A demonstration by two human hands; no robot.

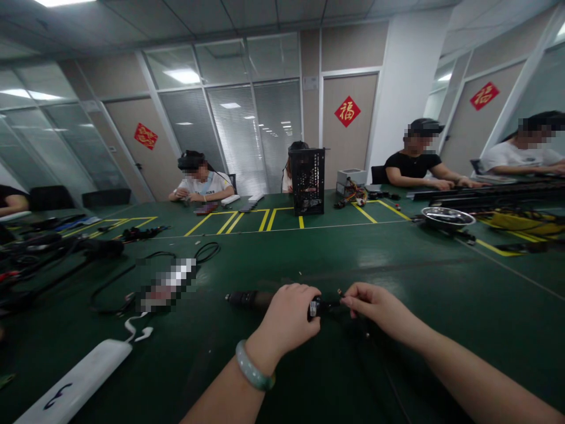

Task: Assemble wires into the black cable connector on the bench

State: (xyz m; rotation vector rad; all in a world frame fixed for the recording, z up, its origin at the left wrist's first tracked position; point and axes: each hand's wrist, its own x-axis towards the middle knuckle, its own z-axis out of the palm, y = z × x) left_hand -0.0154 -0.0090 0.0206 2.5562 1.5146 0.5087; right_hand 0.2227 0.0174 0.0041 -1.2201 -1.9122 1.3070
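Black electric screwdriver [249, 299] held crosswise in the left grip [286, 321], wrapped closed around its nose, just above the green desk [397, 262]; the right grip [375, 306] pinches beside its tip, anything held too small to tell.

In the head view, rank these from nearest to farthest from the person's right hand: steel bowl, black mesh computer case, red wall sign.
From the right hand:
1. Steel bowl, on the table, off to the right.
2. Black mesh computer case, upright across the table.
3. Red wall sign, on the wall beyond the table.
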